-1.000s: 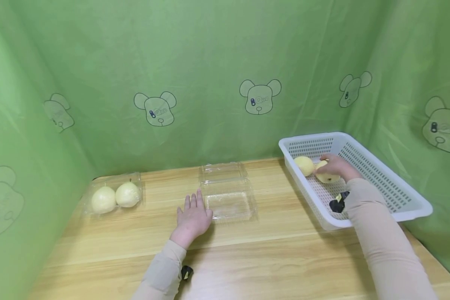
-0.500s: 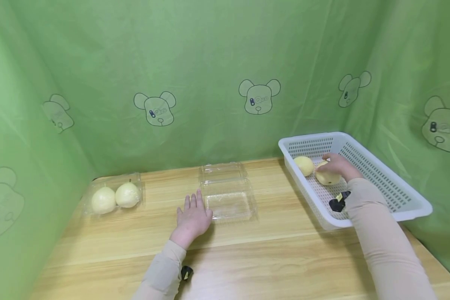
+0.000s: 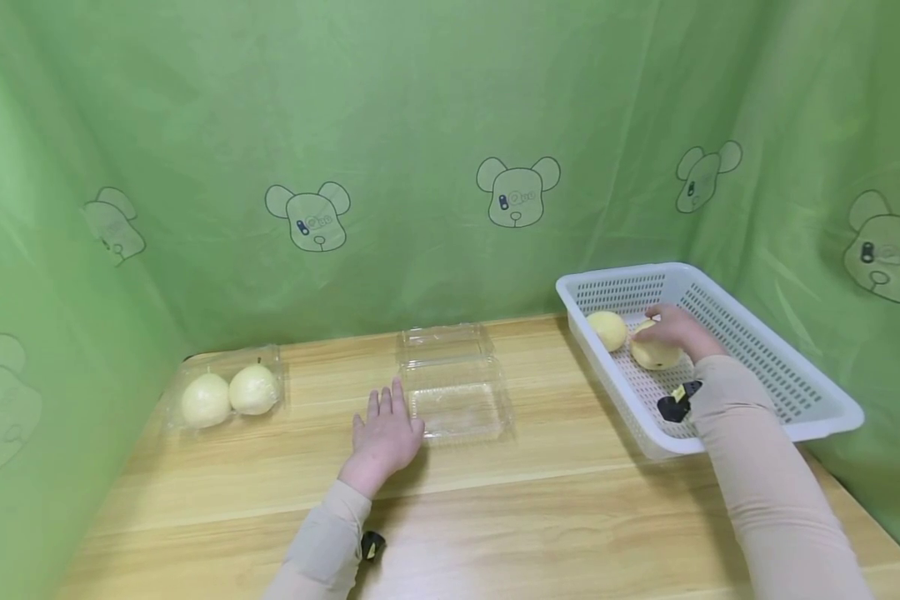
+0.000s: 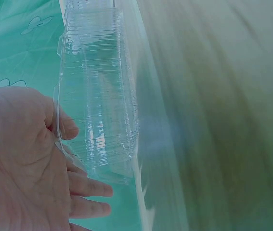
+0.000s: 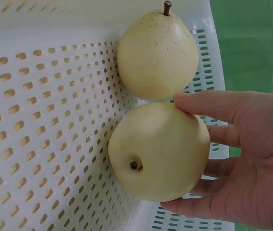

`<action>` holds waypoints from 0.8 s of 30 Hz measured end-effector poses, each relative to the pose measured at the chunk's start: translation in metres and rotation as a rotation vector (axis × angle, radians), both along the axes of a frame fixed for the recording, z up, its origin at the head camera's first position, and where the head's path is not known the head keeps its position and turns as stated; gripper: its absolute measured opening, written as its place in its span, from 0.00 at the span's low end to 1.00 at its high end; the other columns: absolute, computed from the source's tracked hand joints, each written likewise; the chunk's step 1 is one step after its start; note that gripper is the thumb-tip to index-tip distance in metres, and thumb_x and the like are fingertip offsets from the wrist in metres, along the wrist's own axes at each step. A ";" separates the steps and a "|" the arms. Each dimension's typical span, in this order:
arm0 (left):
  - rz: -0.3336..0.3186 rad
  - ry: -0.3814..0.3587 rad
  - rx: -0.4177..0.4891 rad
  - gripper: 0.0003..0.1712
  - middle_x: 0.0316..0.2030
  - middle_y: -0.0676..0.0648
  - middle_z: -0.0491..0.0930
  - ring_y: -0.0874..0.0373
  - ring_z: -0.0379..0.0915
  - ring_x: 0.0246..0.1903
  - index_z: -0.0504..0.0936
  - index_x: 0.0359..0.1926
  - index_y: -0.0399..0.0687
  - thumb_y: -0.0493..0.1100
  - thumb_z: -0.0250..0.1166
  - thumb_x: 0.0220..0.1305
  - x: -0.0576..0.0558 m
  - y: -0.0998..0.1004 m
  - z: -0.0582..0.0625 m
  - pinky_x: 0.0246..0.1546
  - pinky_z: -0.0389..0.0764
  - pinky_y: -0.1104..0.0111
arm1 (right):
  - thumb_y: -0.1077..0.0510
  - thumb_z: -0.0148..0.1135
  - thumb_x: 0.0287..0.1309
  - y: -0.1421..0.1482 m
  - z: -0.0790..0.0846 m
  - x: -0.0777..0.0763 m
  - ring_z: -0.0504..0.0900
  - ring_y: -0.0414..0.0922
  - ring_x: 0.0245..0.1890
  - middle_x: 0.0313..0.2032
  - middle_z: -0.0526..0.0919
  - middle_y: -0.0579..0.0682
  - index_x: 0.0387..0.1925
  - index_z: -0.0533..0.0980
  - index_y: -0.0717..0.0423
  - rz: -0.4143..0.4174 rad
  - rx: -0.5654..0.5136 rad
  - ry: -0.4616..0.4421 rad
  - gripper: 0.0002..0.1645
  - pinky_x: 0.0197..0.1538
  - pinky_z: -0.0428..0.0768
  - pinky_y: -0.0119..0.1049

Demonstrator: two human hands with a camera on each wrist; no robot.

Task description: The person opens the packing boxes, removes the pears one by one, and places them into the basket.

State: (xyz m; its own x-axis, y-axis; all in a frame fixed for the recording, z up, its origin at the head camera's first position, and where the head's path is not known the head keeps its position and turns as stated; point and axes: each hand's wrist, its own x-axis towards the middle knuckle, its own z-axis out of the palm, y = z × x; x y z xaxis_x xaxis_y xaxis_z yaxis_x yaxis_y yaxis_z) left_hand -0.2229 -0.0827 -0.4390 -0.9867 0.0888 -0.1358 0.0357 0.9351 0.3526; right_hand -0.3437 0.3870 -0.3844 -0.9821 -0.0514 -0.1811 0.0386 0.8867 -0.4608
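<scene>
My right hand reaches into the white plastic basket and grips a pale yellow pear. Thumb and fingers lie around its sides, with its dark-spotted end facing the right wrist camera. Touching or almost touching it is a second pear, stem up, against the basket's wall. On the table, my left hand lies with straight fingers at the left edge of a clear plastic clamshell box, its lid folded back. In the left wrist view the thumb overlaps the box's rim.
Another clear box with two pears in it stands at the left of the wooden table. A green curtain with bear-face prints encloses the back and both sides. The basket's raised rim surrounds the right hand.
The pear under my right hand has tilted slightly towards me, and the right fingers have shifted a little with it. My left hand and the boxes stay in place.
</scene>
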 end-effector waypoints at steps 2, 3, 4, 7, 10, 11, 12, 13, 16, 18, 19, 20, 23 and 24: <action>-0.002 -0.001 -0.001 0.42 0.76 0.36 0.49 0.39 0.41 0.76 0.40 0.77 0.41 0.56 0.41 0.72 0.000 0.000 0.001 0.72 0.48 0.38 | 0.52 0.60 0.60 0.000 0.001 0.001 0.59 0.76 0.62 0.63 0.58 0.81 0.66 0.55 0.78 -0.005 -0.003 -0.005 0.44 0.66 0.59 0.69; -0.004 -0.001 -0.002 0.42 0.75 0.36 0.49 0.39 0.41 0.76 0.40 0.77 0.41 0.56 0.41 0.72 0.000 0.000 0.001 0.72 0.48 0.38 | 0.52 0.60 0.60 0.000 0.001 0.001 0.59 0.76 0.62 0.63 0.58 0.81 0.66 0.55 0.78 -0.006 -0.005 -0.007 0.45 0.66 0.59 0.69; -0.004 -0.001 -0.001 0.42 0.75 0.36 0.49 0.39 0.41 0.76 0.40 0.77 0.41 0.56 0.41 0.72 0.000 0.000 0.001 0.72 0.49 0.38 | 0.52 0.60 0.60 -0.001 0.002 0.002 0.59 0.76 0.62 0.63 0.57 0.81 0.66 0.54 0.78 -0.008 -0.009 -0.010 0.45 0.66 0.59 0.69; -0.005 -0.001 -0.005 0.42 0.75 0.36 0.49 0.39 0.41 0.76 0.40 0.77 0.41 0.56 0.41 0.72 0.000 -0.001 0.001 0.72 0.49 0.37 | 0.52 0.60 0.60 -0.001 0.003 0.002 0.59 0.76 0.62 0.64 0.57 0.81 0.66 0.54 0.79 -0.007 -0.010 -0.006 0.45 0.66 0.59 0.69; -0.006 -0.002 -0.005 0.41 0.75 0.36 0.49 0.38 0.41 0.76 0.40 0.77 0.41 0.55 0.40 0.72 0.000 -0.001 0.001 0.72 0.49 0.37 | 0.53 0.60 0.60 -0.002 0.003 0.003 0.59 0.76 0.62 0.63 0.57 0.81 0.65 0.54 0.80 -0.006 -0.015 0.005 0.44 0.66 0.59 0.68; -0.007 -0.004 -0.006 0.41 0.75 0.36 0.49 0.38 0.41 0.76 0.40 0.77 0.41 0.55 0.40 0.72 0.000 -0.002 0.001 0.72 0.49 0.37 | 0.53 0.60 0.60 -0.002 0.003 0.003 0.60 0.76 0.62 0.63 0.58 0.81 0.65 0.54 0.80 -0.006 -0.013 0.008 0.44 0.66 0.59 0.68; -0.007 -0.005 -0.006 0.41 0.75 0.36 0.49 0.38 0.40 0.76 0.40 0.77 0.41 0.55 0.40 0.72 0.000 -0.002 0.001 0.72 0.49 0.37 | 0.53 0.60 0.60 -0.002 0.003 0.004 0.59 0.76 0.62 0.63 0.58 0.81 0.65 0.54 0.80 -0.008 -0.018 0.007 0.44 0.66 0.59 0.68; -0.008 -0.005 -0.006 0.41 0.75 0.36 0.49 0.38 0.40 0.76 0.40 0.77 0.41 0.55 0.40 0.72 0.000 -0.002 0.001 0.72 0.49 0.37 | 0.54 0.59 0.60 -0.001 0.003 0.004 0.59 0.76 0.62 0.63 0.58 0.81 0.65 0.54 0.81 -0.009 -0.021 0.009 0.44 0.67 0.58 0.68; -0.007 -0.010 -0.008 0.41 0.76 0.36 0.49 0.39 0.40 0.76 0.40 0.77 0.41 0.55 0.40 0.72 -0.001 -0.002 0.001 0.72 0.48 0.37 | 0.54 0.59 0.61 -0.001 0.003 0.004 0.58 0.76 0.63 0.64 0.56 0.81 0.66 0.52 0.81 -0.014 -0.025 0.000 0.45 0.67 0.57 0.68; -0.005 -0.011 -0.008 0.41 0.76 0.36 0.49 0.39 0.40 0.76 0.40 0.77 0.41 0.56 0.40 0.72 -0.001 -0.001 0.001 0.72 0.48 0.38 | 0.54 0.58 0.61 0.000 0.004 0.003 0.57 0.76 0.63 0.64 0.55 0.81 0.66 0.52 0.80 -0.021 -0.031 -0.009 0.45 0.68 0.56 0.68; -0.005 -0.012 -0.009 0.41 0.76 0.36 0.49 0.39 0.40 0.76 0.40 0.77 0.41 0.56 0.40 0.71 -0.001 -0.001 0.000 0.72 0.48 0.38 | 0.54 0.58 0.61 0.000 0.004 0.002 0.57 0.76 0.63 0.65 0.54 0.81 0.66 0.51 0.80 -0.024 -0.033 -0.011 0.45 0.68 0.56 0.68; -0.005 -0.012 -0.010 0.41 0.76 0.36 0.49 0.39 0.40 0.76 0.39 0.77 0.41 0.56 0.40 0.71 -0.001 -0.001 0.000 0.72 0.48 0.38 | 0.53 0.58 0.61 0.000 0.004 0.002 0.57 0.76 0.63 0.65 0.54 0.81 0.67 0.51 0.80 -0.027 -0.036 -0.014 0.45 0.68 0.55 0.68; -0.004 -0.013 -0.012 0.42 0.76 0.36 0.49 0.39 0.40 0.76 0.39 0.77 0.41 0.56 0.40 0.71 -0.001 -0.001 0.000 0.72 0.48 0.38 | 0.53 0.58 0.61 0.002 0.003 0.001 0.57 0.76 0.64 0.65 0.54 0.80 0.67 0.51 0.79 -0.035 -0.045 -0.022 0.45 0.68 0.56 0.68; -0.004 -0.013 -0.011 0.42 0.76 0.36 0.49 0.39 0.40 0.76 0.39 0.77 0.41 0.56 0.40 0.71 -0.001 -0.001 0.000 0.72 0.48 0.37 | 0.53 0.58 0.61 0.002 0.003 0.000 0.57 0.76 0.64 0.65 0.54 0.80 0.67 0.52 0.79 -0.036 -0.047 -0.023 0.45 0.68 0.56 0.68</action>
